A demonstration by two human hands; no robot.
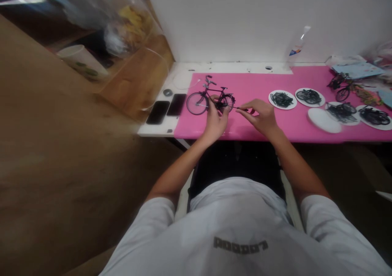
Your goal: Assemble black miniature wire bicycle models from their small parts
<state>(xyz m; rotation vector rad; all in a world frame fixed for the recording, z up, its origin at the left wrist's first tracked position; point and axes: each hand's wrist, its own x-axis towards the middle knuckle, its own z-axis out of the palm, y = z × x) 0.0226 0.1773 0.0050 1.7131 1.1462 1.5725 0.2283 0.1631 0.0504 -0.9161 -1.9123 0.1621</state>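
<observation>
A small black model bicycle [197, 103] stands upright over the pink mat, its handlebar toward the far left. My left hand [216, 119] is closed around its lower frame near the rear wheel, thumb and fingers on either side. Between the thumb and fingers of my right hand [261, 114] is a thin, dark, screwdriver-like tool [243, 109]. Its slim tip points left at the rear wheel. Whether the tip touches the wheel, I cannot tell.
On the pink mat [245, 87], several white plates hold dark parts, such as the nearest plate [282, 106]. A second model bicycle [341, 89] stands far right. Two dark phones [157, 112] lie at the left. A clear bottle [298, 47] stands by the white wall.
</observation>
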